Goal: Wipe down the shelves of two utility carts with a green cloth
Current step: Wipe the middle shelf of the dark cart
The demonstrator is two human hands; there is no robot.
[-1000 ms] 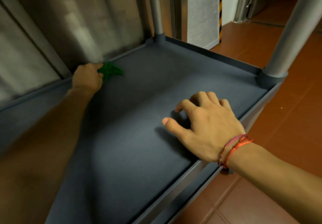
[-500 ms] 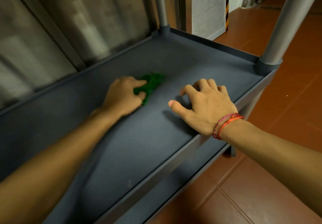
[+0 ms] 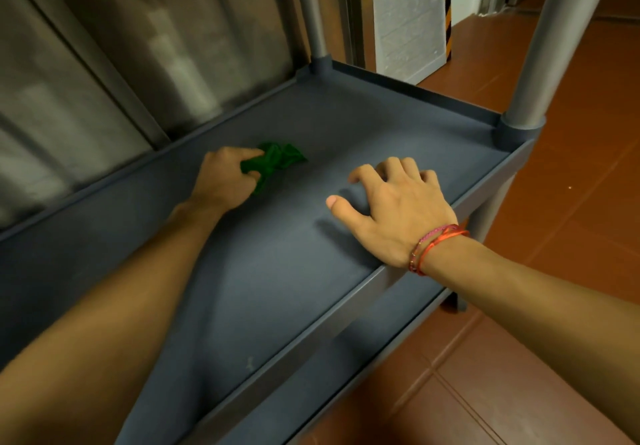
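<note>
A dark grey cart shelf [image 3: 381, 125] with a low raised rim fills the view. My left hand [image 3: 225, 181] grips a crumpled green cloth [image 3: 277, 160] and holds it down on the shelf near the far rim. My right hand [image 3: 394, 209] rests on the shelf by the near rim, fingers bent and spread with the tips on the surface, holding nothing. Red cord bracelets circle its wrist.
Grey posts rise from the shelf's far corner [image 3: 311, 11] and right corner [image 3: 547, 46]. A metal wall panel [image 3: 138, 46] stands close behind the cart. Red tiled floor [image 3: 571, 184] lies to the right, with a white board [image 3: 408, 18] leaning further back.
My left hand swept the cloth from the far rim toward the shelf's middle, then back a little toward the far rim. My right hand has stayed planted by the near rim.
</note>
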